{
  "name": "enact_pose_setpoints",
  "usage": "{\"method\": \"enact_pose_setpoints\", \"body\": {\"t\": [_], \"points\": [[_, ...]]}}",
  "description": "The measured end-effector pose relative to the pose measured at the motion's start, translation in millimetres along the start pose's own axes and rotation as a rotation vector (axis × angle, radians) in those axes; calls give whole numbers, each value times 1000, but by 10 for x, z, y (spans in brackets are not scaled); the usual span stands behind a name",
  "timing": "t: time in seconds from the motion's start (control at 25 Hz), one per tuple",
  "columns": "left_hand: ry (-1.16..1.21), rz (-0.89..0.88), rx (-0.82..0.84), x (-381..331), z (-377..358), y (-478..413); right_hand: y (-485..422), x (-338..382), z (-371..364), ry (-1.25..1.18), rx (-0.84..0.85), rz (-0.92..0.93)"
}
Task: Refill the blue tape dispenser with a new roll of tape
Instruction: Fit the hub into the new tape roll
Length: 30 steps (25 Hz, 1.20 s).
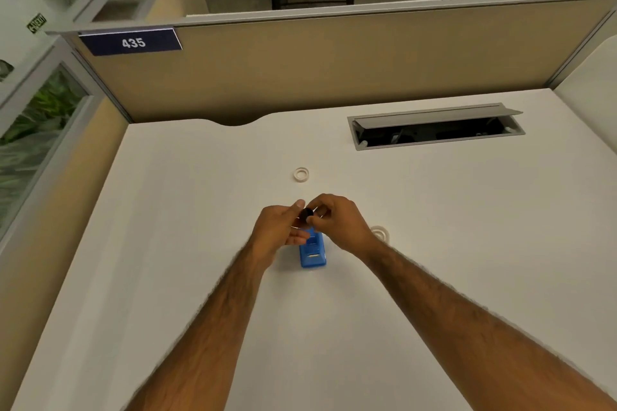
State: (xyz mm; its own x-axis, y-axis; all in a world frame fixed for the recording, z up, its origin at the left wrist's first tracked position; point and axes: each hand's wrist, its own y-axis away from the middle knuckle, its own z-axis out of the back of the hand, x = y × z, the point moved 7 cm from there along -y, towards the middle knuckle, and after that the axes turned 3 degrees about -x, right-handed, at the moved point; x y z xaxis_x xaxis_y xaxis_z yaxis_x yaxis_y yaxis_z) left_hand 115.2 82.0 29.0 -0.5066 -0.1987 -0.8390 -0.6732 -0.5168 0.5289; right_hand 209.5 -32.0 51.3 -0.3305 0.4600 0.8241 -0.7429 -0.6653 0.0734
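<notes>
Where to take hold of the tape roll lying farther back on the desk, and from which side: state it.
Take the far tape roll by its outer rim, coming straight down from above. It lies flat on the desk, hole upward, with bare surface all round it, so two fingers can pinch opposite sides of the ring. Either hand would first need freeing: both the left hand and right hand are busy above the blue dispenser.

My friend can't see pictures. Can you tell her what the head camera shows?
Two bare hands, left hand and right hand, hold a small black piece above a blue tape dispenser on a white desk. Two tape rolls lie nearby, one roll farther back, another roll beside the right wrist.
</notes>
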Motion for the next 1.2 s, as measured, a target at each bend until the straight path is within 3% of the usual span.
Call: {"method": "enact_pose_setpoints", "body": {"t": [0.24, 0.56, 0.68, 0.88, 1.0, 1.2], "points": [[198, -9, 35, 5, -29, 264, 256, 118, 67, -114, 12, -32], [246, -17, 30, -73, -73, 363, 290, 151, 129, -159, -38, -83], [264, -2, -46, -46, -40, 319, 264, 72, 176, -77, -52, -68], [372, -37, -75, -8, 64, 249, 259, -493, 628, 230, -246, -218], [337, -60, -77, -13, 92, 203, 334, -787, 681, 495, -157, -335], [313, -58, -80, 23, 83, 149, 380, -943, 532, 581, 0, -388]]}}
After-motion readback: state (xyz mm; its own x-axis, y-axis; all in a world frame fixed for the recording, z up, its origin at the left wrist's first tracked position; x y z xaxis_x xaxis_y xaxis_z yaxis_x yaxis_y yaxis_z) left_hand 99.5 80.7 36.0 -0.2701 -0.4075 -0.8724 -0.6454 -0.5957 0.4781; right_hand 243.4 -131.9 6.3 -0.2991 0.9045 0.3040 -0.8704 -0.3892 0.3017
